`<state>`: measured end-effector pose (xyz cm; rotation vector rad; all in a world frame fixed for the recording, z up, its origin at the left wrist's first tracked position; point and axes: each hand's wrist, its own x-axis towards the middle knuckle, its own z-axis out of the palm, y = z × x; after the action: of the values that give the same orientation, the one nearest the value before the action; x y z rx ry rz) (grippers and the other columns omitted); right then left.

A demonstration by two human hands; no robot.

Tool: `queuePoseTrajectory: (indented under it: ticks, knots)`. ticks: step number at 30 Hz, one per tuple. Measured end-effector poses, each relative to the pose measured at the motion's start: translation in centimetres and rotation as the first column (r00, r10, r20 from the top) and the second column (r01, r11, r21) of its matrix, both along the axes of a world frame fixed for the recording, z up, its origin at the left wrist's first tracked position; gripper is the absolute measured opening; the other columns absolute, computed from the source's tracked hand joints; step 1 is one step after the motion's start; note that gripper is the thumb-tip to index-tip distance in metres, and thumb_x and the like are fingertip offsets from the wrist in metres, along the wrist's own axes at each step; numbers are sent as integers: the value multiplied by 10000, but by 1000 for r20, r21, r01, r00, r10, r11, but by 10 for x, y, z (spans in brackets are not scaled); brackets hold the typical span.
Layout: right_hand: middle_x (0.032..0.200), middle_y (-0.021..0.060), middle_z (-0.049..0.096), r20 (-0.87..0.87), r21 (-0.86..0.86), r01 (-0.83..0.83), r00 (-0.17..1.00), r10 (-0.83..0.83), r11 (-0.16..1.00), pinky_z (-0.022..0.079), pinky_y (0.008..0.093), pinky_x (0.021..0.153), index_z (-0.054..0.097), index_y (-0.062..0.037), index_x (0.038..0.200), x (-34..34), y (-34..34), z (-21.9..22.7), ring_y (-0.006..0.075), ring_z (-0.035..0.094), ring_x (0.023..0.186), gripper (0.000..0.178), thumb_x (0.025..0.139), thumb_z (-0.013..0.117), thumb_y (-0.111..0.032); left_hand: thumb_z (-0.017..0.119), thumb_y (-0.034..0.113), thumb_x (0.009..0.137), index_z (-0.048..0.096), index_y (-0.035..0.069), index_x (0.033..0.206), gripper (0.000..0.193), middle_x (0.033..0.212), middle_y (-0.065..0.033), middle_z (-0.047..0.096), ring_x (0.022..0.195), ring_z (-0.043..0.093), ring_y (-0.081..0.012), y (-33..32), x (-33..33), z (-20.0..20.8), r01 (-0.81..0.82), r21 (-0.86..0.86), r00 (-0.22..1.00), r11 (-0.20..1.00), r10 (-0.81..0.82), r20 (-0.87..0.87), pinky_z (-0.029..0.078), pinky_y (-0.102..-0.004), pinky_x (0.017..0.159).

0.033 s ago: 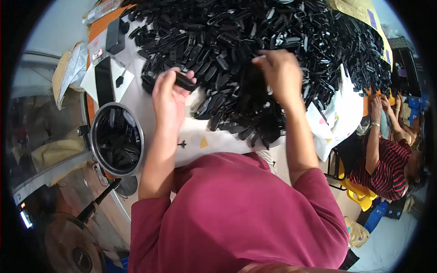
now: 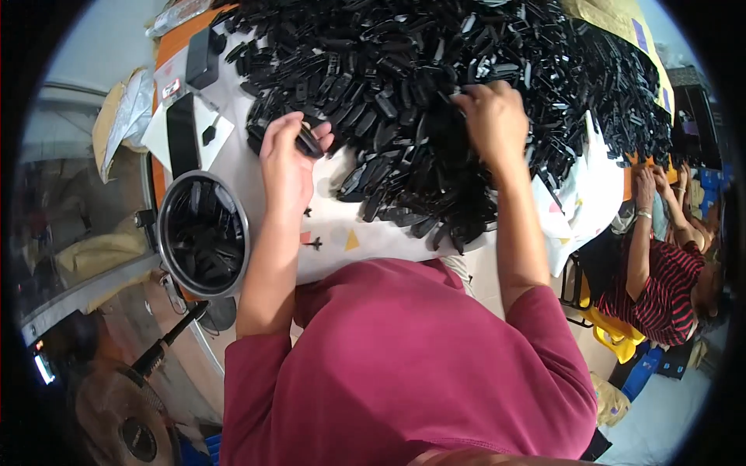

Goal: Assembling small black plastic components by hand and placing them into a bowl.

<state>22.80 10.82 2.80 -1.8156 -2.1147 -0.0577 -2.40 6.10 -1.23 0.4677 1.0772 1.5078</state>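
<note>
My left hand (image 2: pixel 287 172) is raised over the near left edge of a large heap of black plastic parts (image 2: pixel 361 93). Its fingers are closed round one elongated black plastic part (image 2: pixel 308 143), which lies tilted between thumb and fingertips. My right hand (image 2: pixel 497 128) hovers over the heap's middle, palm down with fingers curled together. Whatever those fingers may hold is hidden. Near my left forearm stands a round metal pot (image 2: pixel 162 233), partly filled with similar black parts. Two tiny dark pieces (image 2: pixel 315 244) lie on the pale patterned table cover (image 2: pixel 342 221).
A dark phone (image 2: pixel 183 136) rests on white paper beside a black box (image 2: pixel 203 60) at the left. White plastic sheeting (image 2: pixel 594 182) hangs at the table's right side. A person in a striped shirt (image 2: pixel 660 283) sits beyond it. A fan (image 2: pixel 136 427) stands lower left.
My right hand has shifted slightly right, its fingers more drawn together. The black part in my left hand has turned to a steeper tilt.
</note>
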Motion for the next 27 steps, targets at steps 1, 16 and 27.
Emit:
queuePoseTrajectory:
  ticks: [1,16,27]
  knots:
    - [869,113,593,121,6,84,989,-84,996,470,393,709,664,-80,879,8,7,-12,316,553,843,212,760,614,-249,521,112,841,559,11,950,153,866,-103,597,789,598,-201,2,-10,-16,5,-55,989,998,-13,-149,484,-322,704]
    - [820,69,629,-149,314,17,988,31,949,452,374,695,604,-64,827,-4,5,-24,270,585,788,119,758,614,-159,665,231,721,621,81,888,228,897,-70,551,740,598,-264,9,44,-6,245,-158,-408,957,-46,-912,492,-362,624]
    - [586,-29,440,-922,-383,-257,161,-352,887,297,179,371,534,-35,1094,-46,-42,-1,42,383,436,234,884,538,-139,544,38,808,553,37,906,98,913,-83,639,593,545,-108,0,23,14,324,77,615,943,-148,-775,436,-230,497]
